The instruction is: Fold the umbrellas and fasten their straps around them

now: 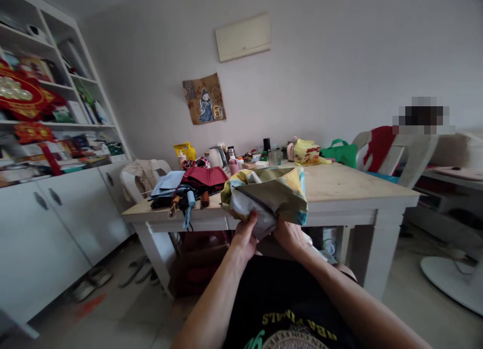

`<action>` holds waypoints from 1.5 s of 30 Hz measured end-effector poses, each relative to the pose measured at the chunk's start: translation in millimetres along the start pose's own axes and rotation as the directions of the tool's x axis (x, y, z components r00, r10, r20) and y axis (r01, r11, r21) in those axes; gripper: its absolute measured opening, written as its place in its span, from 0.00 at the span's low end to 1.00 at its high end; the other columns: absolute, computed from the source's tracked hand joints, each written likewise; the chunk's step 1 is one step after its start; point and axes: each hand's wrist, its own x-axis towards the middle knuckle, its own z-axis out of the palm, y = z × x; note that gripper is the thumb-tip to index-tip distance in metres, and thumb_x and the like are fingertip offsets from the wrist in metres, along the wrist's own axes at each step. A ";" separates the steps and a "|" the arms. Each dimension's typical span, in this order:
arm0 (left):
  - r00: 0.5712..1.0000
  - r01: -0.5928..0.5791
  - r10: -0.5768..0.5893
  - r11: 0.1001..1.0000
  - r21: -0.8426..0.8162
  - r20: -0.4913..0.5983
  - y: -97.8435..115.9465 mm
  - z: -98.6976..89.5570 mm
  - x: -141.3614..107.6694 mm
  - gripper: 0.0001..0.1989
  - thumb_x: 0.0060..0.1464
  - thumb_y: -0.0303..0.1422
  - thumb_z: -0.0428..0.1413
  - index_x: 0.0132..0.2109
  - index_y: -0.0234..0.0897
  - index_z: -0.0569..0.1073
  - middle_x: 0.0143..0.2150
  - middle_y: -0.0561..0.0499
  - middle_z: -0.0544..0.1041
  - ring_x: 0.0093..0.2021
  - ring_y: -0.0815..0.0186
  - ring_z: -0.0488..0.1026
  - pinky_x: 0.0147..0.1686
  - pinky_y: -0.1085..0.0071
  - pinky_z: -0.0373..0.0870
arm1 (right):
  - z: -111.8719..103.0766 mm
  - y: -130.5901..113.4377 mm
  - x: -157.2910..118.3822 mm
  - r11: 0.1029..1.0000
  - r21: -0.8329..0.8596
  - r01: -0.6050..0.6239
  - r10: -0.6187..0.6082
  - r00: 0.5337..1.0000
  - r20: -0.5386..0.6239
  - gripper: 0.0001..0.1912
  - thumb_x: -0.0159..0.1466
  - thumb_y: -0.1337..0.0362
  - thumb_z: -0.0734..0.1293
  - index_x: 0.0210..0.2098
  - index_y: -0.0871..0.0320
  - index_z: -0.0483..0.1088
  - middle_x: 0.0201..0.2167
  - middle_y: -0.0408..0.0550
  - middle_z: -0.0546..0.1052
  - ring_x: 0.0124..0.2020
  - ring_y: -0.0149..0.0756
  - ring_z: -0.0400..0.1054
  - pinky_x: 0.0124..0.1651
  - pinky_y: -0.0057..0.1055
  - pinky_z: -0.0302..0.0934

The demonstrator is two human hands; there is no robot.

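Observation:
In front of my body I hold a loosely gathered umbrella (264, 193), its thin cloth yellow, grey and blue. My left hand (245, 238) grips its lower left side, the thumb lying up along the grey cloth. My right hand (290, 235) is closed on the cloth at the lower right; its fingertips are partly hidden. The handle does not show. To the left, several folded umbrellas lie in a pile on the table, among them a dark red one (206, 178) and a light blue one (168, 183). Their handles stick out over the near edge.
The pale table (339, 184) stands against the wall. A kettle (218, 156), bottles, a yellow bag (307, 151) and a green bag (341, 152) line its back. Chairs flank it, and a white cabinet (70, 213) stands left. Another person's head is blurred at right.

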 end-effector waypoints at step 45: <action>0.981 -0.110 0.174 0.867 -0.486 0.087 6.6 -73.9 3.0 0.11 0.56 0.39 0.57 0.40 0.42 0.81 0.38 0.51 0.83 0.39 0.62 0.80 0.48 0.67 0.71 | -28.2 -21.7 -82.2 0.885 0.463 0.044 -0.197 0.937 0.288 0.10 0.57 0.65 0.64 0.38 0.59 0.67 0.30 0.47 0.75 0.32 0.37 0.69 0.37 0.32 0.62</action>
